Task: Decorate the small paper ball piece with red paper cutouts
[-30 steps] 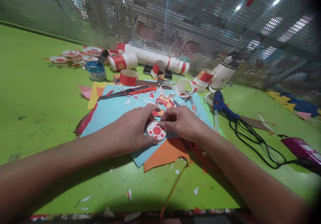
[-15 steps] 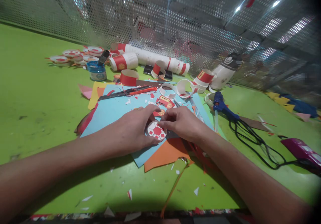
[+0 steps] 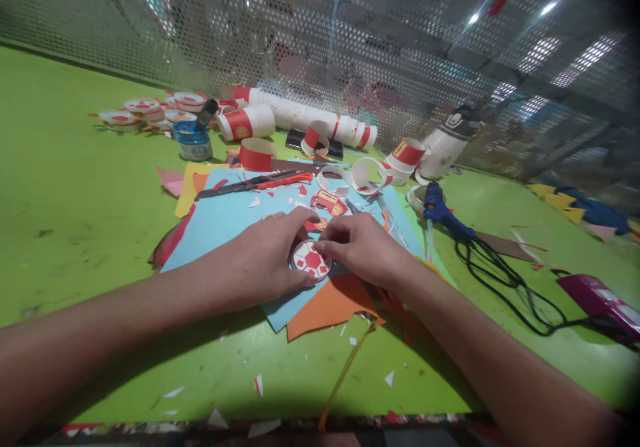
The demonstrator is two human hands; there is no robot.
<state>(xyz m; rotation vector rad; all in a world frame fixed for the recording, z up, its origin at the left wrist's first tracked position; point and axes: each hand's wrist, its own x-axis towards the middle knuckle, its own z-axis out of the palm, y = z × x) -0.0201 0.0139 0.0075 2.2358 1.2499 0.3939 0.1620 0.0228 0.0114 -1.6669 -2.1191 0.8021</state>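
A round white paper disc (image 3: pixel 311 259) with red patches lies over the light blue paper (image 3: pixel 200 233). Around its left edge curve the fingers and thumb of my left hand (image 3: pixel 273 250), gripping it. My right hand (image 3: pixel 363 243) is pinched at the disc's upper right edge, thumb on the red patches; any small piece between its fingertips is hidden. Just beyond my fingers lie red cup scraps (image 3: pixel 329 203) with gold print. An orange paper piece (image 3: pixel 335 307) sits below the disc, and scissors (image 3: pixel 285 179) with orange handles rest on the blue paper.
Cut paper cups (image 3: pixel 369 176), stacked cups (image 3: pixel 310 115) and a blue jar (image 3: pixel 193 141) stand toward the mesh wall. On the right are a blue glue gun (image 3: pixel 440 210), its black cord and a magenta device (image 3: pixel 597 303). Paper scraps litter the green table (image 3: pixel 125 367).
Almost nothing differs. Both hands stay at the disc with very slight finger movement, and the view has shifted a little.
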